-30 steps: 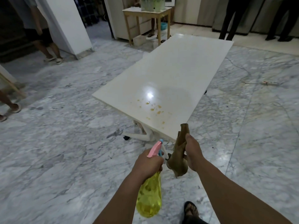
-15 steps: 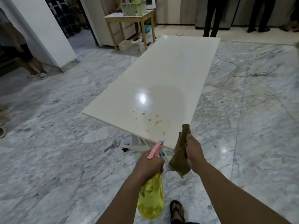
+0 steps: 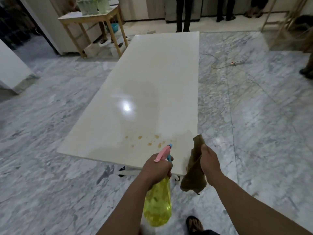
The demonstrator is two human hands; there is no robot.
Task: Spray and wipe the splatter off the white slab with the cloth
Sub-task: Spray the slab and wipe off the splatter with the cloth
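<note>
A long white slab [image 3: 152,78] lies low over the marble floor, stretching away from me. Orange-brown splatter [image 3: 149,141] dots its near end. My left hand [image 3: 156,168] grips a yellow spray bottle [image 3: 158,204] by its neck, and the pink and blue nozzle points at the splatter just above the near edge. My right hand [image 3: 209,160] holds a crumpled brown cloth [image 3: 194,173], which hangs beside the slab's near right corner without touching the surface.
A wooden side table [image 3: 91,19] with green containers stands at the back left. A power strip and cable [image 3: 237,62] lie on the floor to the right. People's legs [image 3: 182,12] stand beyond the far end. My sandalled foot [image 3: 194,224] is below.
I have stepped closer and turned to face the slab's near end. Both hands, with bottle and cloth, now sit at its edge, the nozzle over the splatter.
</note>
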